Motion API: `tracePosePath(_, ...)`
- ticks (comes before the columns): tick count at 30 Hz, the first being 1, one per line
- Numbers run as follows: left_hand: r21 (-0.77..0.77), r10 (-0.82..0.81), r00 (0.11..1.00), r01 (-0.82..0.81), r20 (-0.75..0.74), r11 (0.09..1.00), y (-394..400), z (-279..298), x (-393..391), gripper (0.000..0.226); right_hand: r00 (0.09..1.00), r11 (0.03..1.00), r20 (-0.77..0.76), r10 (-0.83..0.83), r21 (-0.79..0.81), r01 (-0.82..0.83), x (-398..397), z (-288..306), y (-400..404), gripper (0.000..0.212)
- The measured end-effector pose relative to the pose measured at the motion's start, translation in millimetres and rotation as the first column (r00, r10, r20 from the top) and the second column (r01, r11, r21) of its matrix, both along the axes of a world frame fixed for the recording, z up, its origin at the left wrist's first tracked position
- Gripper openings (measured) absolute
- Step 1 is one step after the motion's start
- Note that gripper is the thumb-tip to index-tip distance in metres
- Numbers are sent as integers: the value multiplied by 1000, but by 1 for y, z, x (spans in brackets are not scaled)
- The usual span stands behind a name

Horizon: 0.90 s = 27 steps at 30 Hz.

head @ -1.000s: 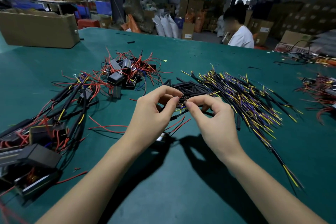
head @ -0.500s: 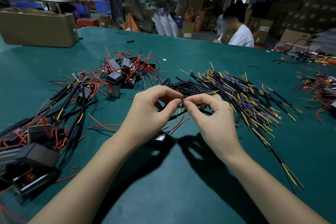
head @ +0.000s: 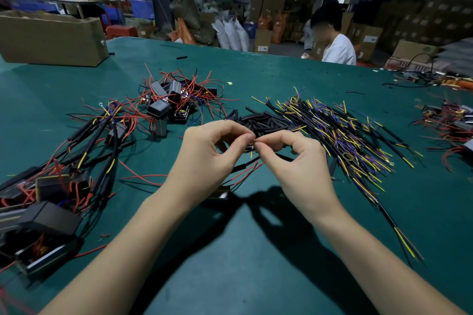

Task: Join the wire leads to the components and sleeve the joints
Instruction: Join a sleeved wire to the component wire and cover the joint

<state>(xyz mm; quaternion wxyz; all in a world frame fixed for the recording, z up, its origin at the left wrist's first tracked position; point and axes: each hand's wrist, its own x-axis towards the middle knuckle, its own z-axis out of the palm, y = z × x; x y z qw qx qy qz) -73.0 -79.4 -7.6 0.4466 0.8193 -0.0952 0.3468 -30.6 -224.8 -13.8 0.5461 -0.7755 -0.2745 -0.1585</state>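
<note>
Basically, thin matte black sleeves (head: 263, 121) lay piled on the green felt-like table (head: 256, 250), beside a fan of stiff yellow-and-purple wire leads (head: 340, 133), with boxy black components (head: 160, 108) trailing red wire further left. Joint itself was too small and finger-covered to resolve. Left hand (head: 207, 158) and right hand (head: 298, 163) both pinched it thumb-to-forefinger, tips touching, above the table.

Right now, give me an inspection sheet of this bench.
Surface: green table, shadowed under the hands.
Job's things: sleeve pile; yellow-purple lead heap; black components with red wires; sleeved assemblies.
Clutter: stray sleeve piece; red wire scraps.
Grippers: left hand and right hand pinch wire ends together.
Cables: black cable far right.
Surroundings: cardboard box; seated person; stacked cartons.
</note>
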Motion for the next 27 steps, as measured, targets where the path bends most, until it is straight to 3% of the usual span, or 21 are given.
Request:
tracePosePath(7, -197, -152, 974, 119, -167, 973, 8, 5, 2, 17, 983, 986, -116, 144, 96, -133, 2, -3, -1, 15)
tracePosePath(13, -342, -236, 947, 152, -217, 927, 10, 4, 3, 13, 986, 985, -81, 144, 110, -135, 2, -1, -3, 21)
tracePosePath(19, -325, -230, 944, 147, -236, 934, 8, 3, 2, 16, 982, 997, 189, 26, -77, -12, 2, 0, -6, 7)
tracePosePath(23, -234, -210, 947, 153, -243, 960, 8, 3, 2, 14, 909, 958, 417, 16, -265, 105, 6, -2, -11, 3)
tracePosePath(27, -159, -183, 953, 147, -243, 976, 6, 2, 2, 8, 829, 929, 559, -11, -300, 215, 8, -7, -9, 4)
